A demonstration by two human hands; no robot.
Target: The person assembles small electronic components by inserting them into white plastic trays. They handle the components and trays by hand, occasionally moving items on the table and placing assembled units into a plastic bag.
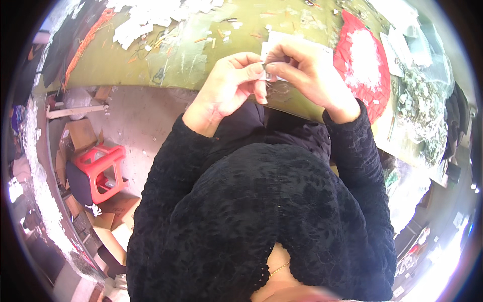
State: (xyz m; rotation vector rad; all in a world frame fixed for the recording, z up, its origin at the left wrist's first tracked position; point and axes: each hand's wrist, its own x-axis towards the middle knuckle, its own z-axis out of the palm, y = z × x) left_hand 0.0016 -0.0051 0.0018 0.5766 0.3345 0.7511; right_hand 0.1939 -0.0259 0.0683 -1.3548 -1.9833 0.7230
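Above the near edge of the green table (pixel 191 68), my left hand (pixel 232 83) and my right hand (pixel 311 70) meet fingertip to fingertip. Each has thumb and forefinger pinched together around a small dark item (pixel 265 68), too small to name. Behind my fingers shows a white card or sheet (pixel 275 39), partly covered by my right hand; I cannot tell whether it is held or lies on the table. To the right of my right hand lies a red cloth or bag (pixel 381 89) bearing a heap of small white pieces (pixel 363 60).
White paper pieces (pixel 143 20) and orange scraps litter the table's far side. Clear plastic bags (pixel 427 95) with small greenish pieces sit at the right. Left on the floor stand a red stool (pixel 121 163) and open cardboard boxes (pixel 108 229).
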